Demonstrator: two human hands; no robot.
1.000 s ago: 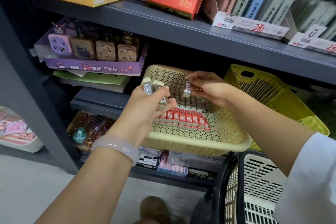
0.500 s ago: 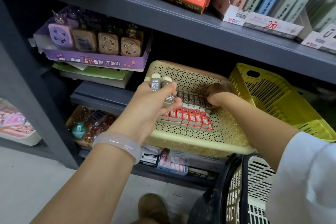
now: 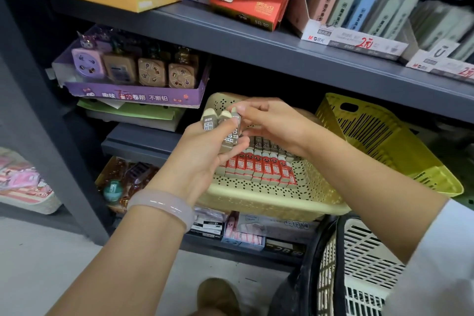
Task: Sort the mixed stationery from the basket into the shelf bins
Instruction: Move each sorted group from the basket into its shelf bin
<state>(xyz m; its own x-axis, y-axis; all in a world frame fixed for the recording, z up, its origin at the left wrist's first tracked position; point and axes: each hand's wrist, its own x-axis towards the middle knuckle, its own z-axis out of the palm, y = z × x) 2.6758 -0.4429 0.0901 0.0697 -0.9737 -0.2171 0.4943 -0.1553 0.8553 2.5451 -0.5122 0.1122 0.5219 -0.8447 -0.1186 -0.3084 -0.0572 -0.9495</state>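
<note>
While the big grey shelf (image 3: 269, 49) is packed with boxes and trays, there is not much room to work. The cream bin (image 3: 272, 200) sits on the lower shelf and sticks out past the front edge. If an arm bumps it hard, I think it could tip and spill. Beside it on the right, a yellow-green bin (image 3: 384, 141) leans at a tilt. The white basket (image 3: 364, 259) stands low at the right, near the person's right arm.

Inside the cream bin, a row of red and white erasers (image 3: 259, 169) lies tight, side by side. Behind it lies a second row, grey with "2B" on it. A clumsy push could knock these neat rows crooked.

The left hand (image 3: 202, 154) is curled around a small bunch of grey erasers (image 3: 218, 126), just above the cream bin. The right hand (image 3: 272, 123) has its fingers pinched on the top of one eraser in that bunch. So the two hands are close together, touching the same bunch.

The bunch looks loose in the left hand. If the right hand pulls one out too fast, I think the others could slide free. They could fall into the bin and mess up the rows, or miss it and drop to the floor (image 3: 51, 264).
</note>
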